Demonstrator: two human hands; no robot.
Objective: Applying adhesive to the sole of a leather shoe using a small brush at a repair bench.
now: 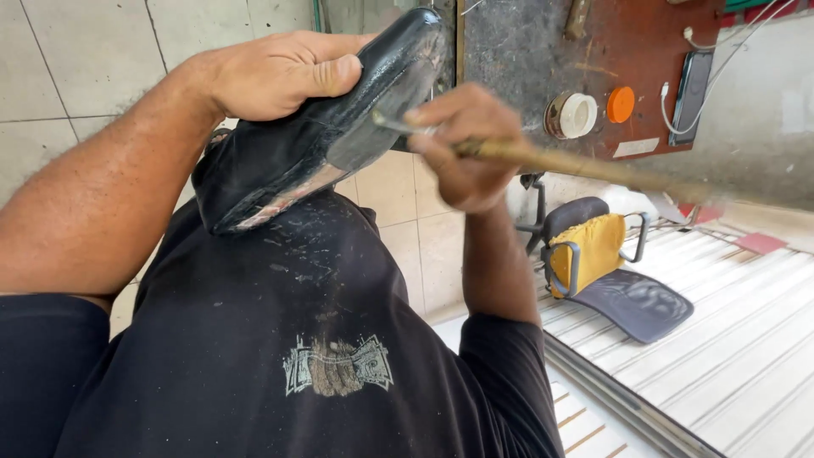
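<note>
My left hand (275, 72) grips a black leather shoe (322, 127), sole side toward me, with its heel resting against my black shirt (288, 339). My right hand (462, 148) is closed around a long wooden-handled tool (585, 165). The tool's thin metal tip (388, 123) touches the shoe's sole near the toe. The handle sticks out to the right, blurred.
A brown and grey work board (593, 59) holds a white round container (577, 114), an orange cap (621, 103) and a dark phone on a white cable (691, 85). A chair with a yellow cushion (593, 254) stands by white corrugated sheeting (746, 322). The floor is pale tile (76, 59).
</note>
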